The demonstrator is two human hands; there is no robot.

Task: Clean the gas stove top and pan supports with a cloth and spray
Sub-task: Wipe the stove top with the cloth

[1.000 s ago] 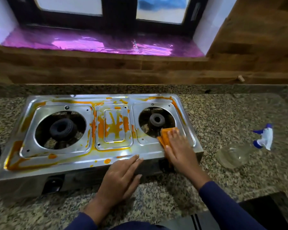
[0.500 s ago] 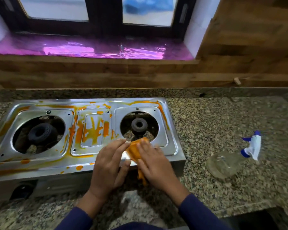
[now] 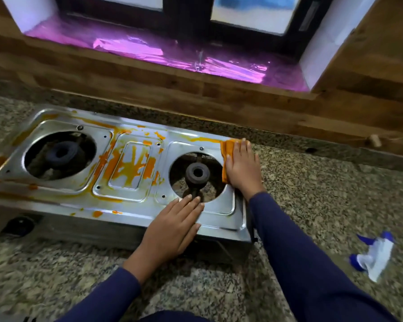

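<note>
Granite counter [image 3: 323, 194], wood wall [image 3: 242, 98], window [image 3: 249, 12]

Our stove [image 3: 130, 206] sits on the table [image 3: 323, 187]. The cloth [image 3: 227, 151] lies on its far right corner under our right hand [image 3: 242, 169]. Our left hand [image 3: 172, 226] rests on its near edge, and the spray bottle [image 3: 375, 254] lies to its right.

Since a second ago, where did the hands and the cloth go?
The right hand slid the cloth across the stove, from its front edge to the far right corner, and presses it flat there. The left hand briefly touched the cloth, let go, and lies flat on the front edge again. The spray bottle still lies on the counter; the stains remain.
</note>
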